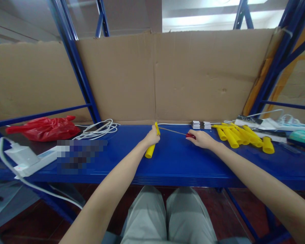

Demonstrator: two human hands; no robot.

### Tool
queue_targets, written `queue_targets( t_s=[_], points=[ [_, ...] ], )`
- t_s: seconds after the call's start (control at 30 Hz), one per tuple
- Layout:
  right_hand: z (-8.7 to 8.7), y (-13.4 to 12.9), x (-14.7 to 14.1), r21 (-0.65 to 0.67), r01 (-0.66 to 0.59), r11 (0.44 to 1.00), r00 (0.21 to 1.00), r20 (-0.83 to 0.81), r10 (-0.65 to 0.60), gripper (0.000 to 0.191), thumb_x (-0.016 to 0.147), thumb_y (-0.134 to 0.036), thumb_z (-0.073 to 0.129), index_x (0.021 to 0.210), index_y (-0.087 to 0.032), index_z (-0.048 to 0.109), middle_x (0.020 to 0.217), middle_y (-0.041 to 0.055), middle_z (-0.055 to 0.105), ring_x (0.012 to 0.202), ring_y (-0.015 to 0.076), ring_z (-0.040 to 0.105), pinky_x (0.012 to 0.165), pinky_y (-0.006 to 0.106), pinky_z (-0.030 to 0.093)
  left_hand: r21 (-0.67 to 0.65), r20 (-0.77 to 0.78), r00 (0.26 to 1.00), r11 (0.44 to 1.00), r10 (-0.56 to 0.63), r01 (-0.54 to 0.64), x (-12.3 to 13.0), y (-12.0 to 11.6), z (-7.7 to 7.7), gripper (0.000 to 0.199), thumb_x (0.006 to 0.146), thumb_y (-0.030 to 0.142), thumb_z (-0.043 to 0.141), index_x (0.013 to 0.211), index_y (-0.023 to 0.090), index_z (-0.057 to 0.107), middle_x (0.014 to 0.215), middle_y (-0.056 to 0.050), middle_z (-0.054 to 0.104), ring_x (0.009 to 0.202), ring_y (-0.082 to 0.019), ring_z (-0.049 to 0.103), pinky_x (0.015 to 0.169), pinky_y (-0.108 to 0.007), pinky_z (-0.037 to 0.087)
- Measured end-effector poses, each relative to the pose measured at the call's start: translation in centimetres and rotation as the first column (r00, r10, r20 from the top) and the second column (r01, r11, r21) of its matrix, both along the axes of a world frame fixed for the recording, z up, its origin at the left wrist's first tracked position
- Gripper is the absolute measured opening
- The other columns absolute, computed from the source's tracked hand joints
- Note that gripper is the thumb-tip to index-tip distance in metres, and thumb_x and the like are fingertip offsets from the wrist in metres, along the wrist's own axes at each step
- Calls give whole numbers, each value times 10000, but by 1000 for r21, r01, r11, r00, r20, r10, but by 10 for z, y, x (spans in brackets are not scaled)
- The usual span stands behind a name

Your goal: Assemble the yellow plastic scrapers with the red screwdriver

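Note:
My left hand [152, 137] is closed around a yellow plastic handle [149, 151], a tube with a narrower crosspiece at its top end. The tube slants down toward the front of the blue table. In my right hand [203, 139] is the red grip of a long, thin-shafted screwdriver [174, 131]. Its shaft runs left to the top of the yellow handle; whether the tip touches or enters it is too small to tell. Right of my right hand lies a pile of similar yellow handles [232, 137].
A stack of small white-and-dark pieces [201, 125] stands near the cardboard back wall [193, 74]. To the left are a red plastic bag [45, 128], coiled white cable [104, 129] and a power strip [40, 161] with a plug. Packets and cables lie far right. Blue posts [76, 61] frame the table [178, 159].

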State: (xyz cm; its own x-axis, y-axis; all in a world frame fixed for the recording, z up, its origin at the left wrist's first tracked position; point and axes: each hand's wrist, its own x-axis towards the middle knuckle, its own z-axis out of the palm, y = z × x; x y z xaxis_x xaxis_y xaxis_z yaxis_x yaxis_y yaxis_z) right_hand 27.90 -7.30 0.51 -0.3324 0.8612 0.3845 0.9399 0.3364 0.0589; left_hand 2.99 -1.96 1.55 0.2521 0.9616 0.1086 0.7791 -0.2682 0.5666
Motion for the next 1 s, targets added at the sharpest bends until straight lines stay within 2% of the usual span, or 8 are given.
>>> queue_targets(
  t_s=[0.27, 0.47, 0.63, 0.8, 0.9, 1.0],
  points=[
    [-2, 0, 5, 86, -4, 996, 998, 60, -1, 268, 898, -379, 378, 947, -191, 563, 820, 73, 679, 701, 193, 608, 576, 255, 350, 24, -66, 998, 1000, -12, 14, 1, -4, 2, 538, 798, 69, 436, 1292, 56, 223, 998, -204, 629, 897, -245, 642, 760, -336, 495],
    [2, -5, 5, 181, 30, 983, 985, 159, -59, 198, 883, -283, 375, 919, -200, 552, 868, 87, 680, 749, 199, 603, 552, 257, 312, 42, -84, 996, 999, -30, 34, 1, -7, 4, 579, 790, 70, 444, 1318, 65, 205, 1042, -210, 615, 939, -255, 628, 785, -349, 485],
    [1, -4, 0, 57, 93, 994, 990, 100, -98, 186, 877, -296, 412, 982, -180, 514, 859, 82, 682, 728, 196, 617, 570, 254, 342, 49, -94, 996, 999, -9, 14, 2, -5, 2, 528, 786, 81, 452, 1274, 76, 252, 1019, -200, 624, 929, -253, 631, 781, -343, 483],
    [3, -6, -8, -46, 81, 996, 996, 52, -78, 253, 900, -361, 384, 976, -170, 530, 871, 93, 681, 751, 198, 631, 603, 254, 381, 44, -41, 999, 999, -11, 13, 1, 1, -2, 492, 785, 90, 456, 1240, 103, 270, 968, -175, 645, 890, -241, 641, 753, -334, 490],
    [5, -7, -9, -64, 60, 996, 997, 54, -57, 291, 925, -346, 328, 966, -160, 548, 893, 104, 678, 769, 198, 634, 616, 256, 391, 35, -26, 1000, 999, -7, 8, -1, 2, -2, 489, 783, 86, 463, 1233, 109, 271, 963, -171, 647, 866, -232, 644, 740, -331, 492],
    [5, -6, -6, -19, 49, 999, 996, 72, -48, 288, 923, -354, 345, 973, -165, 555, 903, 100, 678, 784, 203, 634, 612, 260, 386, 34, -38, 999, 999, -20, 22, -3, 2, -1, 490, 783, 81, 458, 1236, 106, 271, 981, -180, 643, 866, -234, 645, 735, -330, 492]
  ],
)
